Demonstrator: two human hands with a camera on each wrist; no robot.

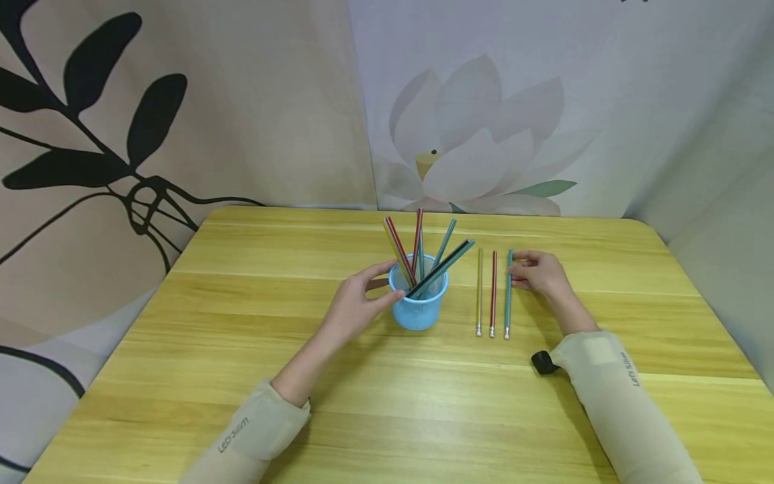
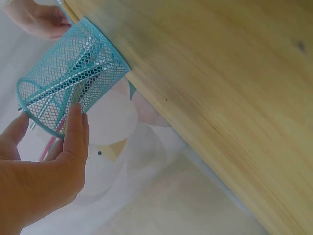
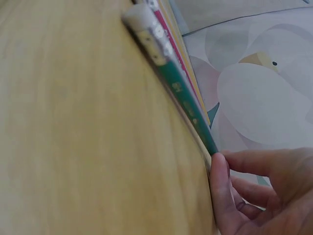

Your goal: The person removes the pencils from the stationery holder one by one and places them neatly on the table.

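Observation:
A blue mesh pencil cup [image 1: 417, 314] stands upright on the table with several pencils leaning in it, among them red, yellow, green and black ones. My left hand [image 1: 357, 299] grips the cup near its rim, thumb in front and fingers at the far left side. Right of the cup, a yellow pencil [image 1: 480, 289], a red pencil [image 1: 493, 292] and a green pencil [image 1: 508, 302] lie side by side, eraser ends toward me. My right hand [image 1: 540, 272] pinches the green pencil near its far end between thumb and finger, as the right wrist view [image 3: 264, 186] also shows.
The wooden table [image 1: 242, 349] has rounded far corners, and its back edge meets a wall cloth [image 1: 290, 101] printed with leaves and a flower. A small black object [image 1: 544, 363] sticks out at the right sleeve cuff [image 1: 589, 349].

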